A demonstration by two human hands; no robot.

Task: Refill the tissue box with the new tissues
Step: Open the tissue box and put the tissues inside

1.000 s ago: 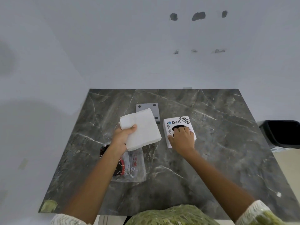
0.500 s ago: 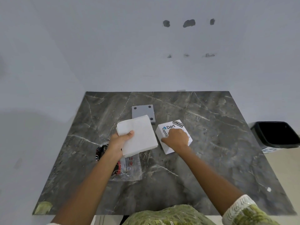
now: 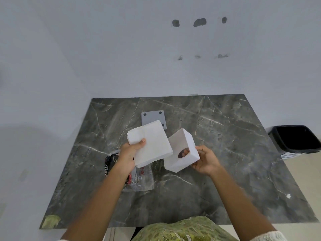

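Above dark marble table [image 3: 234, 136]: left hand [image 3: 128, 153], fingers clamped on white tissue stack [image 3: 150, 142]. Right hand [image 3: 205, 160] grips white tissue box [image 3: 180, 150], lifted, tilted, fingertip showing through oval opening. Grey plate [image 3: 152, 118] behind; plastic wrapper [image 3: 137, 178] below.

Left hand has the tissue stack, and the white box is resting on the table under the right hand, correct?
Not quite. In the head view the left hand does hold the tissue stack, but the white box is lifted off the table, tilted in the right hand.
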